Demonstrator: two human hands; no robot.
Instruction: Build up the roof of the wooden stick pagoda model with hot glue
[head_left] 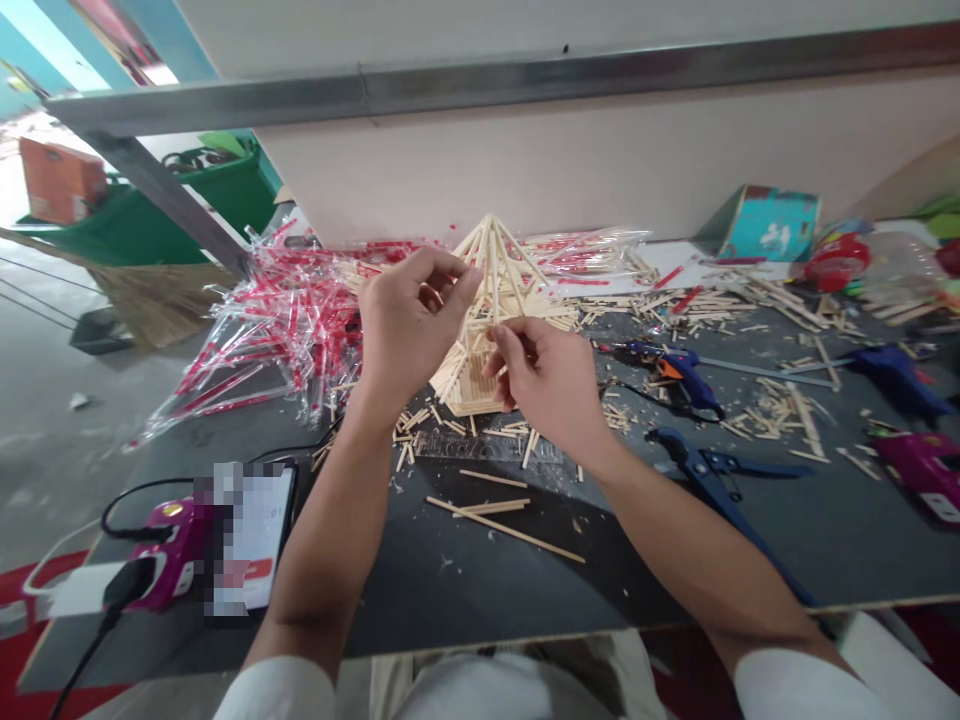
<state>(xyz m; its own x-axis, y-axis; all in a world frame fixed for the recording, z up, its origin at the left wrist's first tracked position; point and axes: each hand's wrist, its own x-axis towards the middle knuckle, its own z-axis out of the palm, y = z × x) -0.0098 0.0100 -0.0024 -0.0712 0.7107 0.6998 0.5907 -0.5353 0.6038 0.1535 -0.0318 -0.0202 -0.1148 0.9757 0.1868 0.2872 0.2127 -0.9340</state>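
A bump from the left hand (412, 320) or right hand (555, 385), both close in, could knock the thin upper sticks of the pale stick model (476, 388) askew. It looks pointed and open-ribbed on top, denser below, and stands mid-table, just beyond the clear ruler (480, 447). Both hands have bent fingers near thumbs; whether either grips a stick, I cannot tell.

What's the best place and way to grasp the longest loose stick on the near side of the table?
Probably pinch the long stick just right of its middle, from above, across its width: it lies flat and thin, and its left part meets the shorter sticks.
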